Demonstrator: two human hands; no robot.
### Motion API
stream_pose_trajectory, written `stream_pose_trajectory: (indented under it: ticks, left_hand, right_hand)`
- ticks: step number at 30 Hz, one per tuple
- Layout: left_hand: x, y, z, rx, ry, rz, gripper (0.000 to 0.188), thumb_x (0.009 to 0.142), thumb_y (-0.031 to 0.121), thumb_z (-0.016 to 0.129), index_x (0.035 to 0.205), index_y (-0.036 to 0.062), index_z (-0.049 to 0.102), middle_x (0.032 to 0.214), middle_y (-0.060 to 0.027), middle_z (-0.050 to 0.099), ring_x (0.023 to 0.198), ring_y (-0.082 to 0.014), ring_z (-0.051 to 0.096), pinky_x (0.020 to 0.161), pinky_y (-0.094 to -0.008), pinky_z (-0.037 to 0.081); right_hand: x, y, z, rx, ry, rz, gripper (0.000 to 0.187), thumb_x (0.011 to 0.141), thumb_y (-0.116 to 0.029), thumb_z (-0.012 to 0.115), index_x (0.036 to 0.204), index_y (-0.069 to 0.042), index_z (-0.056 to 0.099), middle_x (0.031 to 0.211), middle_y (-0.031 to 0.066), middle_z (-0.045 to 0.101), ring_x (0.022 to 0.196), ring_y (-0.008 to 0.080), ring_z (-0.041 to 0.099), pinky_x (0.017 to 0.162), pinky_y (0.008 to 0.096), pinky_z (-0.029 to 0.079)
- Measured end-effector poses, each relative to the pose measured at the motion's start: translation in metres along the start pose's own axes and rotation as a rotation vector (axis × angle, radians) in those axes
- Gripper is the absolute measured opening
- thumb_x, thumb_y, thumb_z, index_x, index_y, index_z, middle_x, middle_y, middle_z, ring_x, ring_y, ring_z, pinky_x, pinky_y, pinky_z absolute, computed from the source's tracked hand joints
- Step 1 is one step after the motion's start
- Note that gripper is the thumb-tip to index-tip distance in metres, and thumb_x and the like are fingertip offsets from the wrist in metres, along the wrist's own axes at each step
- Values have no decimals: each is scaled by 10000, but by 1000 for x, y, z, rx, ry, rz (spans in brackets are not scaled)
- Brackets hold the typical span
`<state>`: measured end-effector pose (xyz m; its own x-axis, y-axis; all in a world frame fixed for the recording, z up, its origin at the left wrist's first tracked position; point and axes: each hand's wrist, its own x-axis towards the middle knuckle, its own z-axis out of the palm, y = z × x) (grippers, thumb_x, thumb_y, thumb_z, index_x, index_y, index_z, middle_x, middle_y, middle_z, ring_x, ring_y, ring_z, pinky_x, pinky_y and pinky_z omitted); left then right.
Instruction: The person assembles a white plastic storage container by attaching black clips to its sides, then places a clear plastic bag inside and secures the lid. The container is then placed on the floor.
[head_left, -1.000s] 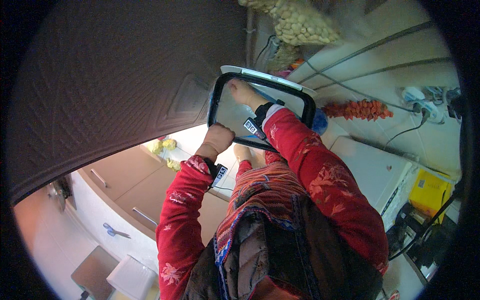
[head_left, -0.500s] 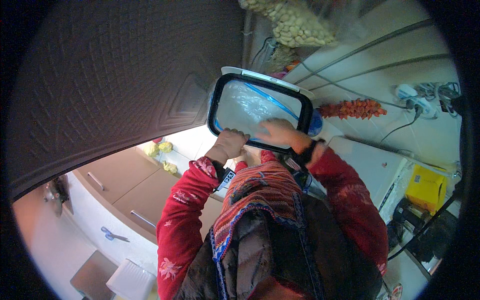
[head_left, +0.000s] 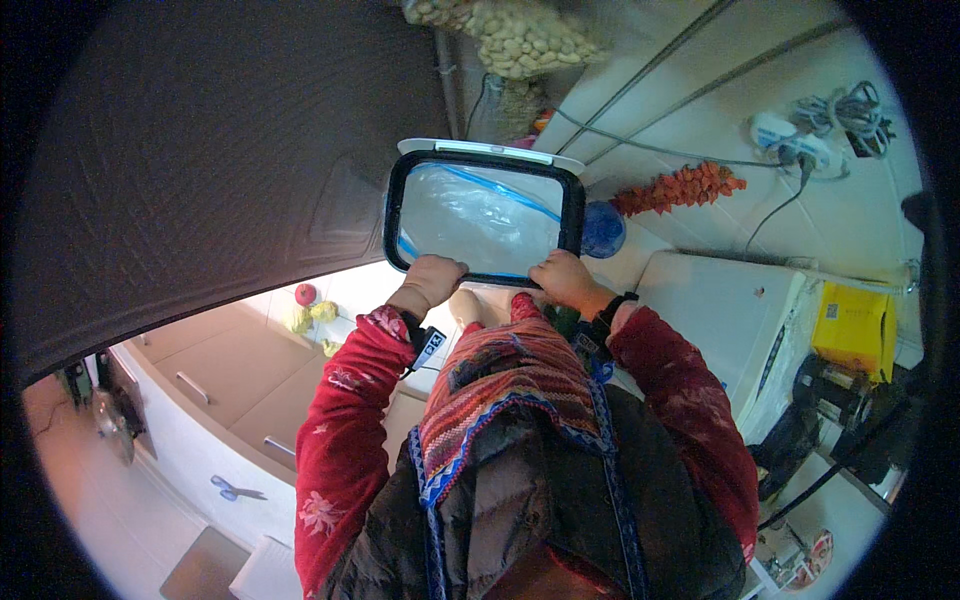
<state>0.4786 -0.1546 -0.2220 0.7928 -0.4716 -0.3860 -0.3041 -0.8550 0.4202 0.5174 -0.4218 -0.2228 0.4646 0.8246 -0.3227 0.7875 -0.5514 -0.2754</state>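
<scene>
In front of me is a rounded rectangular container (head_left: pixel 392 215) with a thick black rim and a white strip along its far edge. Inside lies a clear plastic bag (head_left: pixel 480 215) with blue strips, which looks like a zip bag; what it contains I cannot make out. My left hand (head_left: pixel 432 281) has its fingers curled over the near rim, at the left corner. At the right end of the same rim, my right hand (head_left: pixel 568 281) grips with bent fingers. The undersides of both grips are hidden.
A dark quilted surface (head_left: pixel 220 150) fills the upper left. Beyond the container hangs a bag of pale nuts (head_left: pixel 535 42). Dried red peppers (head_left: pixel 685 188), a blue round thing (head_left: pixel 603 230) and a power strip (head_left: pixel 795 140) are on the right. Scissors (head_left: pixel 236 489) lie on the left counter.
My right hand has come off the bag inside the container and closed on the near rim. My left hand stays on the rim. The whole view has shifted slightly.
</scene>
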Motion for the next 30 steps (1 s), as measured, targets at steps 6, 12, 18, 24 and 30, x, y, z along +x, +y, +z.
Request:
stream_pose_trajectory:
  ticks: [6,12,18,24,30]
  left_hand:
    - [-2,0,-4,25,-67,-32,236,803,239,542,991,113,607,889,-152,630,847,-341,597,731,-430,477]
    - [-10,1,-8,59,0,76,285,834,206,535,1099,113,585,1026,-104,587,945,-301,570,794,-385,477]
    - [-12,6,-14,102,-20,70,279,839,173,480,1095,121,579,1010,-123,595,900,-309,596,761,-392,491]
    - [-10,4,-8,108,34,68,245,797,115,511,1029,94,587,975,-127,601,892,-313,589,757,-397,489]
    - [-1,-7,-2,113,2,36,207,757,166,595,942,76,610,941,-145,598,892,-331,576,755,-414,475]
  right_hand:
    - [-6,-2,5,59,155,27,277,719,-346,619,799,-83,587,790,96,607,799,283,585,780,374,428]
    - [-13,7,14,47,253,-60,276,733,-372,597,752,-97,606,818,63,562,877,239,553,792,365,419]
    - [-10,3,13,5,188,-29,243,729,-314,573,771,-76,595,788,85,584,814,258,571,774,374,419]
    - [-4,-1,5,7,132,36,225,672,-274,608,754,-64,604,749,102,611,760,272,596,764,377,423]
    - [2,-2,0,-8,57,67,219,675,-269,618,747,-63,611,742,114,627,750,286,602,792,383,409]
